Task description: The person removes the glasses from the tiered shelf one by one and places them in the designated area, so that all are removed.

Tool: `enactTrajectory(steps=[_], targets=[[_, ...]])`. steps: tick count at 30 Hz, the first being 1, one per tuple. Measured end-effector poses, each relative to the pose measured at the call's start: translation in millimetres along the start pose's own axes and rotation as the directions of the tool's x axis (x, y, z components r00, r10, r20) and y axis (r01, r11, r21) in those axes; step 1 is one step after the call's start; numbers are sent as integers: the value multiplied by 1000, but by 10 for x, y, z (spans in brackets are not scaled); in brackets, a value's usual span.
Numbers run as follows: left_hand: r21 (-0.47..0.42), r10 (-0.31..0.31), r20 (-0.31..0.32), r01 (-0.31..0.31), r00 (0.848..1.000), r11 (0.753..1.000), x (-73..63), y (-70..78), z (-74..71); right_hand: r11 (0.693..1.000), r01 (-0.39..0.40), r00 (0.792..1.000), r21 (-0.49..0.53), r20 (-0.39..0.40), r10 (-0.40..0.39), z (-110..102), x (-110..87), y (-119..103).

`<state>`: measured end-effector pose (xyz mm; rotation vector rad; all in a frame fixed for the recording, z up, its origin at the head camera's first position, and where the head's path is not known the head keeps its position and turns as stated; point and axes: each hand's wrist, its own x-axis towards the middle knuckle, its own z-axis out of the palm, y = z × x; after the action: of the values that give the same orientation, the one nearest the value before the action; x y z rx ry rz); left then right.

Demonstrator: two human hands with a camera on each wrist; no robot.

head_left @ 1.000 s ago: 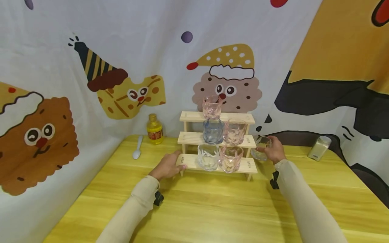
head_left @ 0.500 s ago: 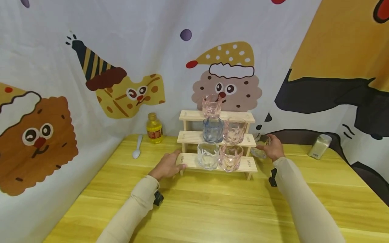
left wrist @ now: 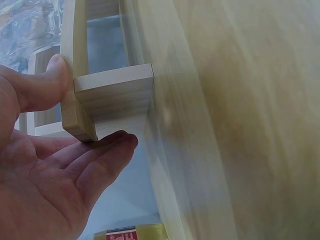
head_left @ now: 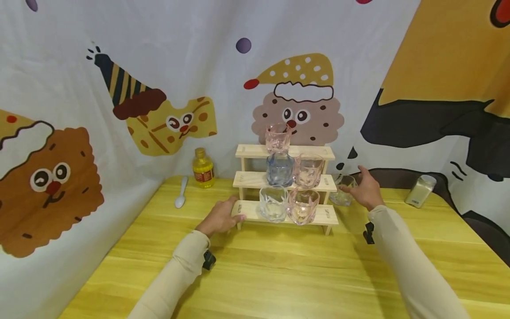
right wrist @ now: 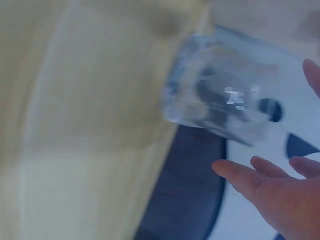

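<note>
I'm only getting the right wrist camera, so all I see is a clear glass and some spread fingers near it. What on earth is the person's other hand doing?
Observer: The left hand is holding the left end of a three-level wooden rack, at its lowest level.
Visitor: Ooh, a rack! Is anything sitting on it?
Observer: Yes, its middle level carries a blue glass and a pink glass side by side.
Visitor: Lovely. And what about the far right, past the hand I'm watching?
Observer: A small jar with a pale lid is over there, apart from the right hand.
</note>
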<state>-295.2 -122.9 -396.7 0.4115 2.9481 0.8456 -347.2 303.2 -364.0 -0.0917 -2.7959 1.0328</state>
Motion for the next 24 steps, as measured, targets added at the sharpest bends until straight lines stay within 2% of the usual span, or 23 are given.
enactTrajectory(steps=[9, 17, 21, 24], targets=[[-12, -4, -2, 4, 1000, 1000, -11, 8, -9, 989, 126, 990, 73, -71, -121, -144, -195, -342], [-21, -7, -7, 7, 1000, 1000, -11, -9, 16, 948, 284, 949, 143, -182, -257, -166, -297, -703], [-29, -18, -4, 18, 1000, 999, -12, -10, 11, 936, 326, 933, 135, -205, -296, -148, -295, -882], [-38, -26, -1, 26, 1000, 999, -9, -10, 14, 931, 338, 930, 136, -200, -309, -130, -281, -1007]])
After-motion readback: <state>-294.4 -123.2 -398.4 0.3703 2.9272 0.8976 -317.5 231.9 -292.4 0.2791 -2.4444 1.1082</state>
